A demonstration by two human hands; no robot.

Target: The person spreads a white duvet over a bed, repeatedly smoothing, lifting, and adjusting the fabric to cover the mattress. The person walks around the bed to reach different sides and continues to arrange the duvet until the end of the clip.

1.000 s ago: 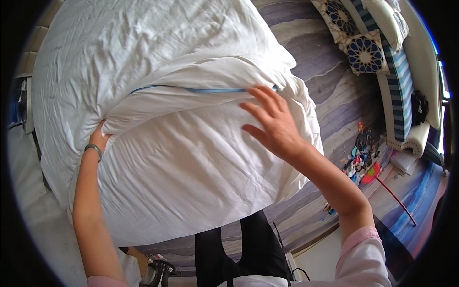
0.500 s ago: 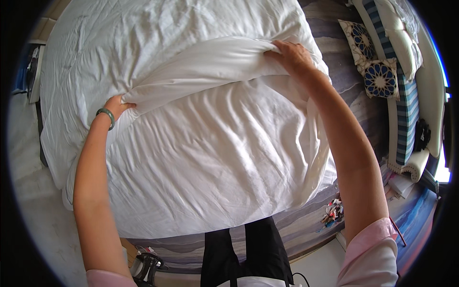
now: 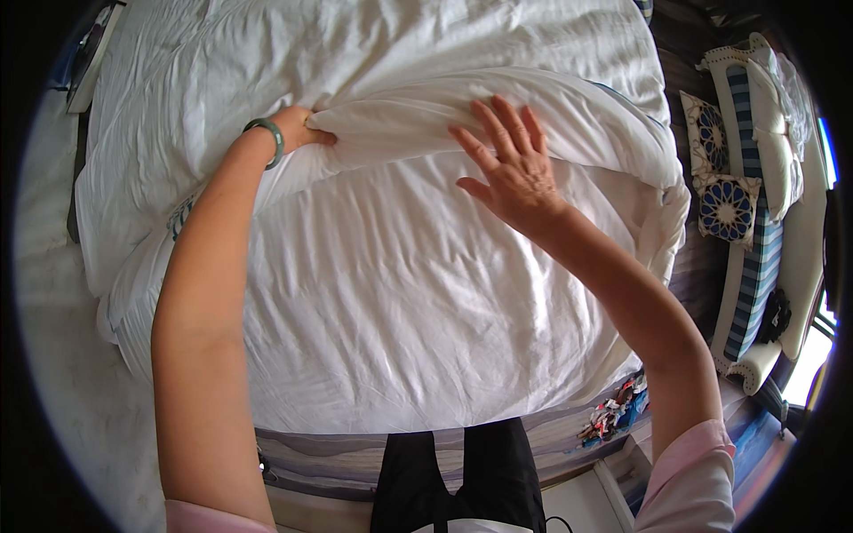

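Note:
A white duvet [image 3: 400, 120] lies over the bed, with a thick rolled fold running across it from left to right. Near the left end of that fold, my left hand [image 3: 299, 129] pinches the cloth between thumb and fingers; a green bangle [image 3: 273, 142] circles its wrist. My right hand [image 3: 518, 173] is open, palm down with fingers spread, over the front of the fold; whether it presses on the cloth I cannot tell. Wrinkled white bedding [image 3: 409, 284] covers the bed on the near side of the fold.
A cream sofa [image 3: 804, 293] with blue striped seats stands at the right, with a patterned cushion [image 3: 727, 209] on it. A jumble of small colourful items [image 3: 613, 413] lies past the bed's near right corner. Some furniture [image 3: 96, 58] stands at the far left.
My right hand has let go of the fold's right part and moved left and down, its fingers now spread. My left hand has shifted right and farther away, still gripping the cloth.

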